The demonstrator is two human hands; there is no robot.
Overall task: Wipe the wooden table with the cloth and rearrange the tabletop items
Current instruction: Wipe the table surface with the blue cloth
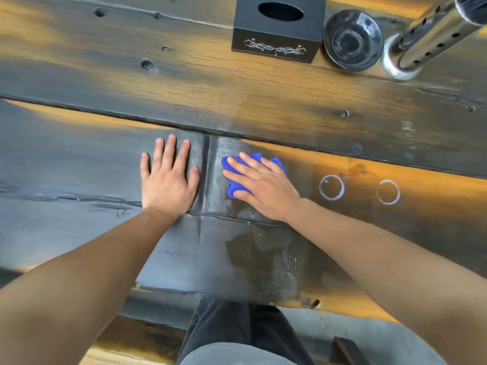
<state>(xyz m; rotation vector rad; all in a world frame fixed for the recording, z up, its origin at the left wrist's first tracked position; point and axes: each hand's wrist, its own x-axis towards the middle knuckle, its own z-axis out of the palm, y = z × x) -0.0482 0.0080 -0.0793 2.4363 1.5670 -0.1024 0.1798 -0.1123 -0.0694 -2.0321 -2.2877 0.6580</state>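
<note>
The blue cloth point(241, 175) lies on the wooden table point(276, 101), and the right hand point(261, 185) presses flat on top of it with fingers spread. Just left of the cloth, the left hand point(168, 177) rests flat on the wood — fingers spread too, holding nothing. Right of the cloth are two white rings point(331, 187) (marks on the wood). Far behind the cloth stand a black tissue box point(276, 35), a dark bowl point(352, 39) and a shiny metal pole point(432, 35) — all in a row.
</note>
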